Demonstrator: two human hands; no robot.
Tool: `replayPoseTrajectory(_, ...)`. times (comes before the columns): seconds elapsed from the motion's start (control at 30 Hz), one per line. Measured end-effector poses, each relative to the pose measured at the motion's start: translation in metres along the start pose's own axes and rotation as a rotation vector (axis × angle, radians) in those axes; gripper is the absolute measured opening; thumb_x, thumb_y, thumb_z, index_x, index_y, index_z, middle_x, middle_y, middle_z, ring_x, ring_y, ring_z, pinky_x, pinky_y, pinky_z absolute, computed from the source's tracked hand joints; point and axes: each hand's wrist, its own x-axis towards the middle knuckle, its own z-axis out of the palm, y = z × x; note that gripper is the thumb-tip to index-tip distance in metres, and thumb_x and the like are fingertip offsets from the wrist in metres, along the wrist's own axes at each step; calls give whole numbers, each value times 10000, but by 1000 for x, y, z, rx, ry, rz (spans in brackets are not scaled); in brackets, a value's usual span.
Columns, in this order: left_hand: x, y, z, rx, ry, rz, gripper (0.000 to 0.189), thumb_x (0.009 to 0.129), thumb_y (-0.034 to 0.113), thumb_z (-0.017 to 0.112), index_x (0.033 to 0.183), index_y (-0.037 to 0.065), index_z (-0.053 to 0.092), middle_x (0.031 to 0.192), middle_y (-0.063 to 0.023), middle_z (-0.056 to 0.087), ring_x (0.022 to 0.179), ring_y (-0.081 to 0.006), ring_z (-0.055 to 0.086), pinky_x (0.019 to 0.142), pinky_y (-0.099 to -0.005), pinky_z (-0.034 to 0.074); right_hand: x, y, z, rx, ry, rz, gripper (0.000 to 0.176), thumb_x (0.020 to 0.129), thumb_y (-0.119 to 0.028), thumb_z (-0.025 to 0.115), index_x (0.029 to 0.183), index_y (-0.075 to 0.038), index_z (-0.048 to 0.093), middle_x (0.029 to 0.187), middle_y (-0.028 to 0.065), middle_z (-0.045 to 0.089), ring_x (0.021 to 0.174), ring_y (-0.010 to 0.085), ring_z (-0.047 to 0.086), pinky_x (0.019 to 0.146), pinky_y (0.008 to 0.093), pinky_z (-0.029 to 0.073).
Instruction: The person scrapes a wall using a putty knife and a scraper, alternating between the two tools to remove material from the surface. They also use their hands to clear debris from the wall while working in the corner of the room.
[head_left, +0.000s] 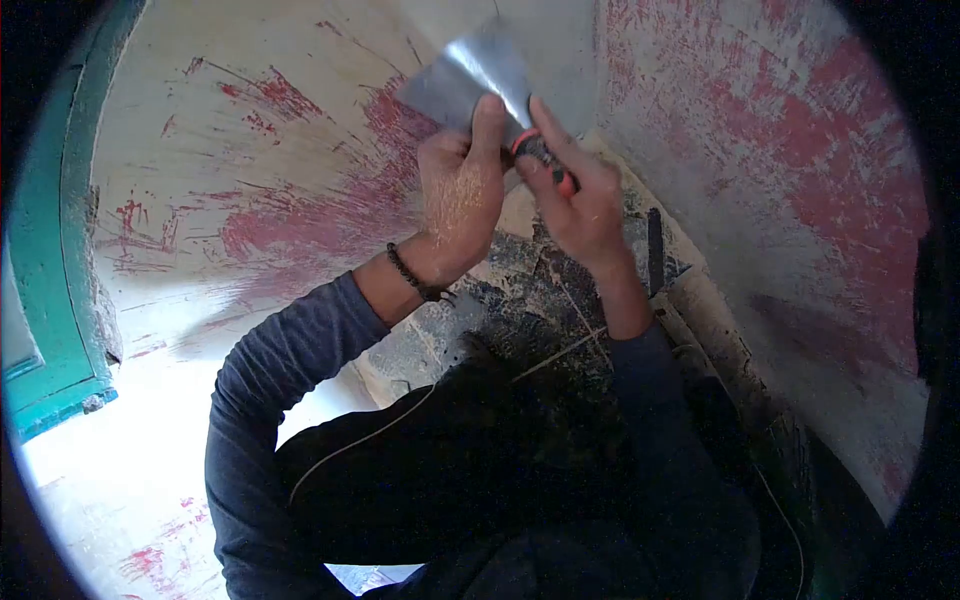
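Where the two walls meet at a corner, both hands sit close together, clamped on one scraper [478, 85]. The right hand [582, 205] wraps the red and black handle [540, 152]. The left hand [460, 195] grips just beside it, thumb pressed on the back of the wide metal blade [465, 75]. The scraper's long axis runs from the handle at lower right to the blade at upper left, with the blade edge pointing up and left at the left wall [250, 150], which bears patches of red paint. A dark bracelet [412, 274] circles the left wrist. A green door frame [50, 250] stands at far left.
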Motion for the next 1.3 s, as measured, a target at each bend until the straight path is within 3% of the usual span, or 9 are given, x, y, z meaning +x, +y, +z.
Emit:
replayPoseTrajectory(0.1, 10, 21, 17, -124, 2, 128, 599, 1039, 431, 584, 633, -9, 582, 629, 21, 526, 625, -47, 462, 549, -278, 450, 23, -15, -10, 29, 26, -53, 575, 934, -181, 714, 1471, -85, 533, 830, 117, 704, 648, 43, 530, 631, 254, 493)
replayPoseTrajectory(0.23, 1, 3, 5, 169, -3, 41, 608, 1042, 436, 576, 602, 17, 591, 595, 18, 502, 598, -53, 441, 512, -291, 375, 3, 3, -5, 37, 20, -39, 578, 937, -186, 708, 1476, -82, 526, 763, 102, 672, 623, 65, 535, 623, 266, 496)
replayPoseTrajectory(0.33, -11, -41, -10, 141, -59, -144, 578, 1044, 434, 573, 688, -13, 660, 651, -8, 577, 625, -70, 517, 558, -297, 471, -38, 34, 6, -37, -42, 81, 585, 939, -191, 706, 1480, -74, 519, 693, 88, 629, 571, 79, 499, 581, 275, 475)
replayPoseTrajectory(0.37, -19, -49, -7, -91, -4, -301, 553, 1045, 435, 568, 829, -56, 700, 765, -51, 660, 717, -101, 617, 679, -316, 572, -46, 43, 13, -36, -54, 85, 584, 939, -193, 704, 1480, -73, 519, 679, 89, 619, 558, 86, 494, 572, 279, 469)
replayPoseTrajectory(0.47, -19, -68, -30, -78, -169, -267, 545, 1043, 434, 570, 939, -86, 697, 876, -89, 700, 811, -132, 669, 798, -339, 606, -64, 56, 22, -22, -80, 105, 581, 942, -194, 697, 1481, -73, 518, 651, 98, 600, 526, 103, 487, 548, 290, 454)
replayPoseTrajectory(0.63, -17, -60, -25, -107, -118, -335, 521, 1045, 412, 576, 925, -82, 694, 879, -87, 699, 786, -131, 669, 769, -335, 603, -56, 50, 19, 18, -69, 86, 572, 954, -197, 682, 1487, -78, 511, 657, 127, 615, 499, 127, 486, 531, 301, 442)
replayPoseTrajectory(0.83, -18, -64, -31, -115, -120, -330, 465, 1045, 358, 593, 871, -64, 684, 861, -69, 685, 750, -121, 658, 722, -310, 598, -58, 33, 14, -25, -145, 245, 559, 968, -212, 670, 1487, -80, 511, 718, 130, 671, 508, 128, 509, 539, 304, 456)
replayPoseTrajectory(0.97, -17, -51, -26, -53, -116, -287, 443, 1038, 332, 612, 844, -61, 670, 851, -62, 676, 767, -113, 653, 713, -299, 598, -53, 39, 14, 18, -92, 129, 555, 971, -214, 666, 1487, -82, 511, 690, 110, 662, 495, 131, 505, 527, 309, 457)
replayPoseTrajectory(1.3, -16, -36, -18, -102, -99, -297, 429, 1035, 361, 611, 944, -50, 691, 863, -59, 668, 781, -112, 636, 755, -316, 585, -46, 18, 6, -108, -106, 152, 544, 988, -245, 647, 1488, -80, 509, 682, 100, 657, 485, 113, 476, 510, 309, 446)
